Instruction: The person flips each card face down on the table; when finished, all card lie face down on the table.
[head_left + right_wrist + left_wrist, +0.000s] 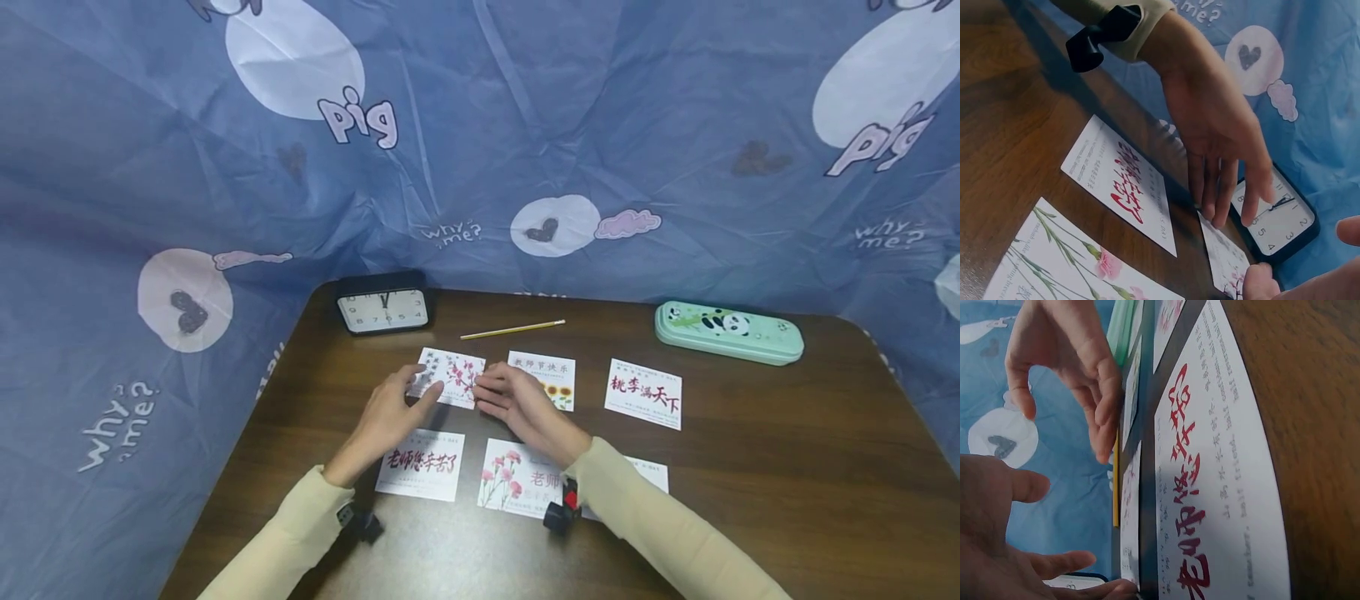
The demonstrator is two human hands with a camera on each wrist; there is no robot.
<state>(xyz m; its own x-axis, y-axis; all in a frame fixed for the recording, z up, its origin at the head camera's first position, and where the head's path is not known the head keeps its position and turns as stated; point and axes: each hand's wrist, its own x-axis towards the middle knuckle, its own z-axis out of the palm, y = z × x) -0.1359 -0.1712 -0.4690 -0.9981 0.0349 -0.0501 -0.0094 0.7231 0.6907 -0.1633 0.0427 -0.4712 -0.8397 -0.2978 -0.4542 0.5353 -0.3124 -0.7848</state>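
Note:
A white card with pink blossoms [453, 375] lies flat at the back left of the table. My left hand [390, 421] is at its left side, fingertips touching or just over the edge, thumb apart. On its other side, my right hand [525, 408] has its relaxed fingers at the right edge and partly covers a sunflower card [540, 367]. Nearer me lie a card with red lettering [420, 462] and a carnation card [502, 479]. Another red-lettered card [643, 396] lies to the right. My right sleeve hides much of one front card [654, 475].
A black-framed clock [384, 312] stands at the back left. Behind the cards lies a yellow pencil [513, 330]. A green panda pencil case [727, 333] is at the back right. Patterned blue cloth [465, 167] hangs behind the wooden table [787, 483].

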